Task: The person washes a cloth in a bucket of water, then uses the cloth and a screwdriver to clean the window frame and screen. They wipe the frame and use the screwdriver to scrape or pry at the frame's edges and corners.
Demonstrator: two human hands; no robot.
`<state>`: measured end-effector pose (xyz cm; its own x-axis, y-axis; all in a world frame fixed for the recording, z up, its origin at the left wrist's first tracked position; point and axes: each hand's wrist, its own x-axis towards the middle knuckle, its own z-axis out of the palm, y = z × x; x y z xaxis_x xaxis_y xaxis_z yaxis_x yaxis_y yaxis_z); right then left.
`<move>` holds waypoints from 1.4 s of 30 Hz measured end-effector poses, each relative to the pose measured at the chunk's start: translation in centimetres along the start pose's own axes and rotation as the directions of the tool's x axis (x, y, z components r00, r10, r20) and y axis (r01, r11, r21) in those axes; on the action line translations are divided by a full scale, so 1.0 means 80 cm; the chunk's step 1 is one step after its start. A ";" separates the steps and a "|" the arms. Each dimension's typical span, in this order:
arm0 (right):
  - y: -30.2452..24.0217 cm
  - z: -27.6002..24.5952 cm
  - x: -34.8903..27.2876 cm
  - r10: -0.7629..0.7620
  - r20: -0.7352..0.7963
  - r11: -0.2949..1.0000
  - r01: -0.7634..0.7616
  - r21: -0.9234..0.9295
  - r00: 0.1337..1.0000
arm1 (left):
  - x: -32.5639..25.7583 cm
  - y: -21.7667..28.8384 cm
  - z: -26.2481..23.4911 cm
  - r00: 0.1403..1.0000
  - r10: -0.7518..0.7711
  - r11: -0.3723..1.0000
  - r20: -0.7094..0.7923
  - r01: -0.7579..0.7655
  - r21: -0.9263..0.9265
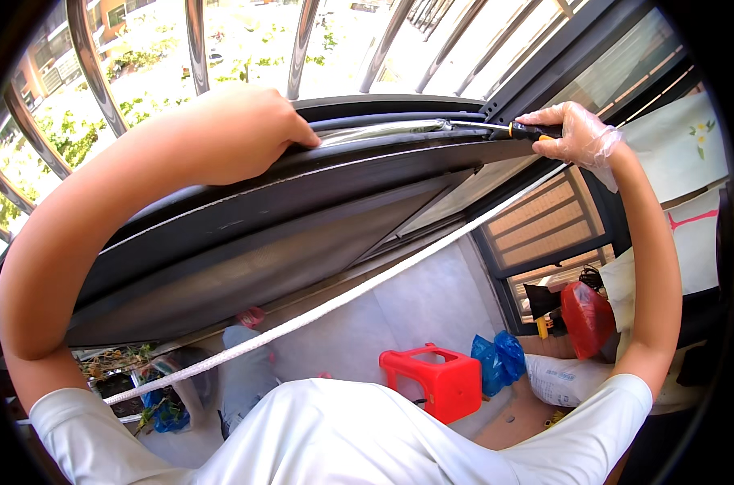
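Observation:
My right hand (573, 133), in a thin clear plastic glove, is closed round the black and yellow handle of a screwdriver (537, 131). Its metal shaft points left along the dark window-frame track (351, 121), and the tip meets a crumpled, shiny strip (391, 129) lying in the groove. At the strip's left end is my bare left hand (258, 133), its fingers curled down over the frame and one fingertip against the strip. The thumb is hidden, so what lies under those fingers cannot be made out.
Metal bars (197, 48) stand beyond the frame. A white rope (335, 305) crosses diagonally below my arms. On the floor are a red plastic stool (444, 388), a blue bag (498, 360) and a white sack (565, 378). A red bag (587, 319) lies at right, near hanging cloths (674, 153).

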<state>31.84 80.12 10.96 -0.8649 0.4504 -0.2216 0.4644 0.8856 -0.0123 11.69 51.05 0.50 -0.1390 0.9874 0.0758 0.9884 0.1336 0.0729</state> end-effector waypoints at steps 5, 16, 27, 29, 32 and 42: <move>0.008 0.017 0.006 -0.129 0.031 0.982 0.124 0.141 0.991 | -0.045 -0.006 -0.002 0.996 -0.010 0.998 -0.094 0.015 0.057; -0.041 0.041 0.033 -0.495 -0.038 0.851 0.493 0.181 0.868 | -0.180 -0.007 -0.019 0.930 -0.354 0.929 -0.099 0.362 0.080; -0.186 0.060 0.034 -0.683 -0.112 0.709 0.692 0.136 0.722 | -0.296 -0.052 -0.046 0.701 -0.660 0.751 -0.268 0.621 -0.224; -0.215 0.064 0.039 -0.732 -0.117 0.657 0.741 0.139 0.671 | -0.318 -0.062 -0.047 0.633 -0.693 0.718 -0.345 0.652 -0.244; -0.266 0.062 0.033 -0.762 -0.113 0.628 0.770 0.114 0.638 | -0.356 -0.076 -0.061 0.577 -0.712 0.675 -0.400 0.720 -0.162; -0.438 0.098 0.028 -0.861 -0.179 0.473 0.879 0.058 0.476 | -0.415 -0.061 -0.133 0.674 -0.255 0.682 -0.693 0.634 0.366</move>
<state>15.13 49.21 3.28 -0.8456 -0.5279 0.0799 -0.5291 0.8086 -0.2574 10.86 16.71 8.22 -0.3883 0.5727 0.7220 0.6081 0.7479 -0.2662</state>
